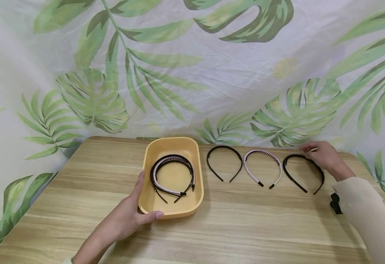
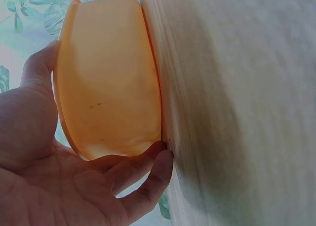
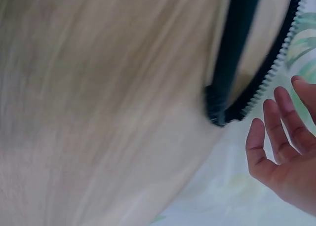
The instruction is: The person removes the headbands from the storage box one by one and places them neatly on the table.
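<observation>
A yellow plastic bin (image 1: 197,176) stands on the table with several black and pale pink headbands (image 1: 157,176) lying in it. My left hand (image 1: 128,214) grips its near left corner, thumb on the near rim and fingers along the side. In the left wrist view fingers curl by the bin's wall (image 2: 111,78). To the right lie a black headband (image 1: 223,147), a pale pink headband (image 1: 253,178) and another black headband (image 1: 293,179). Beside the last one's arch is my right hand (image 1: 324,156), fingers loosely bent, holding nothing in the right wrist view.
The wood-grain table (image 1: 245,227) meets a leaf-patterned cloth (image 1: 166,91) at its back edge. A small black object (image 1: 336,203) shows at the right sleeve (image 1: 364,209).
</observation>
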`<act>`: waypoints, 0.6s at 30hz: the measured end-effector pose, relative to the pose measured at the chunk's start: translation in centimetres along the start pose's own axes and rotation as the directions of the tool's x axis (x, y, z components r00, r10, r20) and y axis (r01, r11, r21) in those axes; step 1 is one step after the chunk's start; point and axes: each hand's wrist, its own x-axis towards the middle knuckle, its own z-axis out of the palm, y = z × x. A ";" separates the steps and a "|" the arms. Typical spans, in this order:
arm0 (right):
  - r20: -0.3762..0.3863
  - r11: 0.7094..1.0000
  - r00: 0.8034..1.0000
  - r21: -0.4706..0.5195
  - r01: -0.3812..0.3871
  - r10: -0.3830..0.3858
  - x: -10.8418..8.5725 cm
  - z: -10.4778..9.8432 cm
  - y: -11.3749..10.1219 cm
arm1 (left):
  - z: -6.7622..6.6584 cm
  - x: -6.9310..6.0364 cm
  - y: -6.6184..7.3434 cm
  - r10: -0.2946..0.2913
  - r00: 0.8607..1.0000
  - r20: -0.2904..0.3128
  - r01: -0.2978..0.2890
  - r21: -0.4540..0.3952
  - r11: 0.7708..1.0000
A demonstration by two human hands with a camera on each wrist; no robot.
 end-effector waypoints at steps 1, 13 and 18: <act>-0.007 1.000 1.000 0.000 0.005 -0.005 -0.2 0.0 -0.4 | 0.0 0.0 0.0 -0.002 1.000 0.001 0.002 -0.002 1.000; -0.020 0.996 0.997 0.043 0.073 -0.073 -2.4 0.7 -4.7 | 0.1 0.0 -0.1 -0.010 1.000 0.014 0.011 -0.005 1.000; -0.059 0.991 0.991 0.043 0.125 -0.122 -2.8 1.2 -6.7 | 0.1 0.1 -0.1 -0.006 1.000 0.010 0.006 -0.007 1.000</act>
